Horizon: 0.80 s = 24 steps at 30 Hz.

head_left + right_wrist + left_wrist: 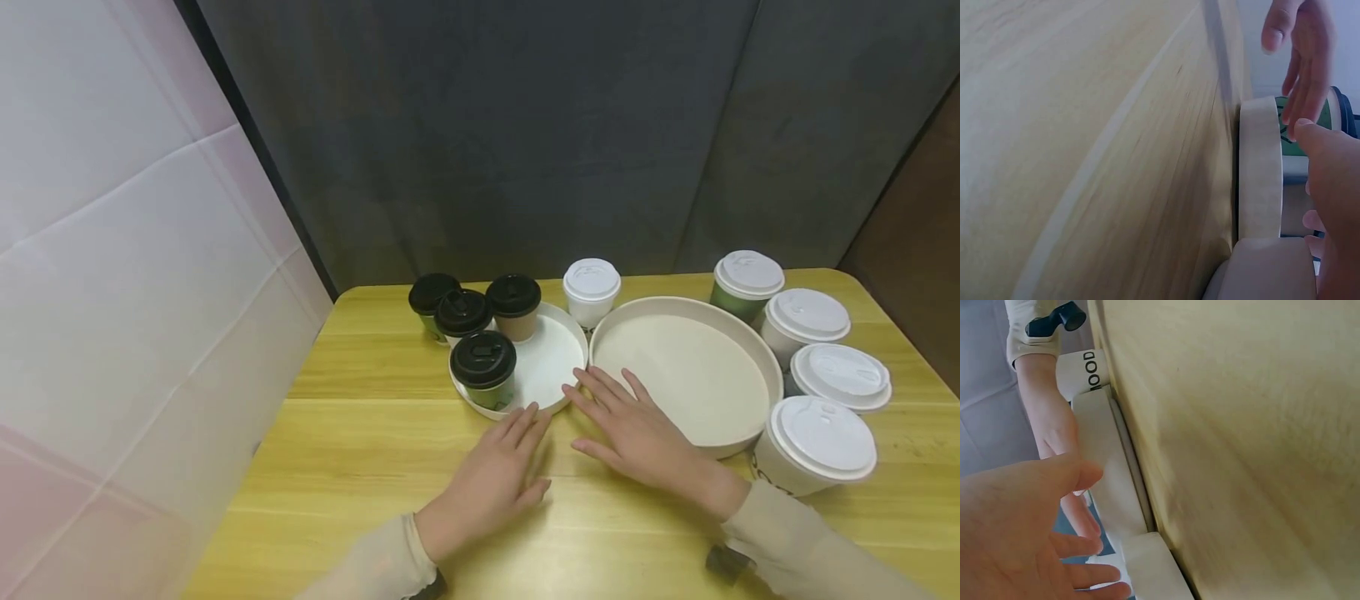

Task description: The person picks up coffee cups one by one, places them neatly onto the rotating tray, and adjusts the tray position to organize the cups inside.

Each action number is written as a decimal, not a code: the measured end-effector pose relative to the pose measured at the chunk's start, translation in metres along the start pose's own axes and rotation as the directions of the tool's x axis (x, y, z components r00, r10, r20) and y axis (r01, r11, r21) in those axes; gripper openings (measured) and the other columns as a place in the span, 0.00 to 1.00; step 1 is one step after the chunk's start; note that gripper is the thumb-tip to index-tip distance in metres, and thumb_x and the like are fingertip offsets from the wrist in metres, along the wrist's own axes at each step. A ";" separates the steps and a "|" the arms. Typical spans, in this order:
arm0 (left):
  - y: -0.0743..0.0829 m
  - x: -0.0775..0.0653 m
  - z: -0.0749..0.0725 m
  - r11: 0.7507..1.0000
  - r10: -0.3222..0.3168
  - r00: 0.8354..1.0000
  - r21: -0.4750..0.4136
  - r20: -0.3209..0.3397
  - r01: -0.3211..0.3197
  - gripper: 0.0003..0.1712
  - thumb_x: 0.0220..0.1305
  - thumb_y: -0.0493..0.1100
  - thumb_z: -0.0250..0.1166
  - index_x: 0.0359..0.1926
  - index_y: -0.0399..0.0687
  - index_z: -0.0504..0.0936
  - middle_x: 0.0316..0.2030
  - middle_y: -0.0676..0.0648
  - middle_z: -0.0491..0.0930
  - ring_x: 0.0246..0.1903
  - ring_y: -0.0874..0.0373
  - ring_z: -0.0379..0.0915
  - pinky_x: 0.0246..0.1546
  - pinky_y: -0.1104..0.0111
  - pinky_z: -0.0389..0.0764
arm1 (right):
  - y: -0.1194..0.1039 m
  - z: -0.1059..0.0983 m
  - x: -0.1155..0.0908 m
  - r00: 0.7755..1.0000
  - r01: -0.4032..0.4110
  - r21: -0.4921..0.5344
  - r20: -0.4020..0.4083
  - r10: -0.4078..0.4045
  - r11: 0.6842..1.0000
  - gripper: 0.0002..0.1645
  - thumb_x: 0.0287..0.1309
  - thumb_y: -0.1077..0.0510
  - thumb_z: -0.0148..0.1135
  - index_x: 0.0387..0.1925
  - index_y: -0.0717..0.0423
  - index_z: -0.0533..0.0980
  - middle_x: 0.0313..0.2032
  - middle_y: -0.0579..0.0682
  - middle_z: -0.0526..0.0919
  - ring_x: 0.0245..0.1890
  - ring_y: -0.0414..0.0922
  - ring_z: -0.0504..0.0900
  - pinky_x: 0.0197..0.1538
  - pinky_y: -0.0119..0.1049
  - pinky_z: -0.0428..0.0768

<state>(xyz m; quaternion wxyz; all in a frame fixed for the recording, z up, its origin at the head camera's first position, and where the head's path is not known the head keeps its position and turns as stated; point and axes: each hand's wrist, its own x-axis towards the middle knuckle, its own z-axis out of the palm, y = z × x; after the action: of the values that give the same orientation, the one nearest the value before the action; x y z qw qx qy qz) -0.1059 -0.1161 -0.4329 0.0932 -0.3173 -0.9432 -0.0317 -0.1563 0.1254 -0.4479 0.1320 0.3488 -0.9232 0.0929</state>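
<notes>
My left hand (491, 479) hovers in front of the small round white tray (546, 367), fingers extended and holding nothing. The right hand (637, 437), fingers spread and empty, reaches over the near left rim of the larger cream tray (686, 375); whether it touches either tray I cannot tell. A black-lidded cup (483, 367) stands on the small tray near my left fingertips, and another with a brown body (515, 308) stands at its back. A third black-lidded cup (462, 313) sits at the left rim, partly hidden. In the right wrist view, a green cup (1290, 140) shows behind the left fingers.
One more black-lidded cup (433, 302) stands behind on the table (360, 467). A white-lidded cup (592, 290) is between the trays at the back. Several white-lidded cups (817, 442) line the large tray's right side. A dark panel (480, 142) rises behind the table.
</notes>
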 end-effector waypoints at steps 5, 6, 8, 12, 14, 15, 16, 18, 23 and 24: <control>0.001 -0.002 0.002 1.000 0.004 1.000 0.007 0.014 -0.004 0.50 0.58 0.62 0.66 0.73 0.40 0.62 0.71 0.37 0.66 0.70 0.43 0.65 0.71 0.56 0.68 | -0.001 0.001 0.000 1.000 0.002 -0.004 -0.011 -0.002 1.000 0.42 0.65 0.33 0.54 0.74 0.45 0.61 0.75 0.52 0.61 0.76 0.54 0.60 0.74 0.63 0.56; 0.001 -0.003 0.003 1.000 0.003 1.000 0.011 0.014 -0.003 0.49 0.58 0.62 0.66 0.73 0.40 0.62 0.71 0.37 0.66 0.70 0.44 0.65 0.71 0.56 0.68 | -0.001 0.000 0.001 1.000 -0.001 -0.002 -0.006 0.001 1.000 0.42 0.65 0.33 0.54 0.74 0.45 0.61 0.75 0.52 0.61 0.76 0.54 0.59 0.75 0.63 0.55; 0.002 -0.004 0.003 1.000 0.001 1.000 0.017 0.012 -0.001 0.49 0.58 0.62 0.66 0.72 0.41 0.63 0.71 0.38 0.66 0.70 0.44 0.64 0.71 0.56 0.68 | -0.002 -0.001 0.002 1.000 -0.009 0.006 0.009 0.009 1.000 0.42 0.65 0.34 0.54 0.75 0.44 0.60 0.76 0.52 0.60 0.76 0.54 0.58 0.75 0.62 0.54; 0.002 -0.005 0.004 0.999 -0.002 1.000 0.035 0.007 0.002 0.49 0.57 0.64 0.66 0.72 0.43 0.64 0.71 0.38 0.66 0.70 0.44 0.64 0.70 0.55 0.69 | -0.005 -0.002 0.003 1.000 -0.015 0.015 0.027 0.014 1.000 0.42 0.65 0.34 0.54 0.75 0.44 0.60 0.76 0.52 0.59 0.76 0.54 0.58 0.76 0.62 0.53; 0.001 -0.005 0.005 0.999 -0.003 1.000 0.040 0.007 0.002 0.49 0.57 0.64 0.67 0.72 0.43 0.64 0.71 0.39 0.66 0.70 0.44 0.64 0.70 0.55 0.69 | -0.006 -0.002 0.004 1.000 -0.008 0.008 0.025 0.008 1.000 0.42 0.65 0.33 0.54 0.75 0.45 0.60 0.76 0.52 0.60 0.76 0.55 0.59 0.75 0.63 0.54; 0.001 -0.006 0.005 0.999 -0.002 1.000 0.042 0.008 0.001 0.49 0.57 0.64 0.67 0.72 0.43 0.64 0.71 0.39 0.66 0.69 0.44 0.65 0.70 0.55 0.69 | -0.006 -0.001 0.004 1.000 -0.009 0.004 0.028 0.008 1.000 0.42 0.65 0.33 0.53 0.75 0.45 0.60 0.76 0.52 0.59 0.76 0.55 0.59 0.76 0.62 0.54; 0.000 -0.006 0.006 0.999 -0.003 1.000 0.041 0.009 0.002 0.49 0.57 0.64 0.67 0.72 0.43 0.64 0.71 0.39 0.66 0.69 0.44 0.65 0.70 0.55 0.69 | -0.007 -0.001 0.004 1.000 -0.008 0.002 0.030 0.008 1.000 0.42 0.65 0.33 0.53 0.75 0.45 0.60 0.76 0.52 0.59 0.76 0.55 0.59 0.76 0.62 0.54; -0.002 -0.006 0.006 0.999 -0.006 1.000 0.040 0.013 0.005 0.49 0.57 0.64 0.67 0.72 0.43 0.64 0.70 0.39 0.66 0.69 0.44 0.64 0.70 0.54 0.69 | -0.007 0.000 0.005 1.000 -0.004 -0.005 0.031 0.005 1.000 0.43 0.65 0.33 0.53 0.75 0.44 0.59 0.76 0.52 0.59 0.76 0.55 0.59 0.76 0.62 0.54; -0.006 -0.008 0.005 0.999 -0.015 1.000 0.040 0.024 0.014 0.49 0.56 0.64 0.67 0.72 0.43 0.64 0.70 0.40 0.67 0.69 0.45 0.64 0.70 0.54 0.70 | -0.009 0.001 0.007 0.999 -0.002 -0.017 0.037 0.003 1.000 0.43 0.64 0.33 0.55 0.75 0.45 0.60 0.76 0.52 0.60 0.76 0.56 0.60 0.76 0.62 0.54; -0.007 -0.008 0.004 0.999 -0.018 1.000 0.040 0.023 0.017 0.49 0.56 0.64 0.68 0.71 0.44 0.65 0.69 0.40 0.67 0.69 0.45 0.64 0.70 0.54 0.70 | -0.009 0.001 0.008 0.999 -0.003 -0.016 0.038 0.004 1.000 0.43 0.64 0.34 0.56 0.75 0.45 0.60 0.76 0.53 0.60 0.76 0.56 0.60 0.76 0.62 0.54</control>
<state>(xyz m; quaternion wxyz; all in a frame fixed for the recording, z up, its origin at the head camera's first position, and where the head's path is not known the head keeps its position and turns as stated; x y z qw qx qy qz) -0.1040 -0.1259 -0.4386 0.0880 -0.3077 -0.9474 -0.0101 -0.1558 0.1136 -0.4457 0.1172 0.3479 -0.9268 0.0791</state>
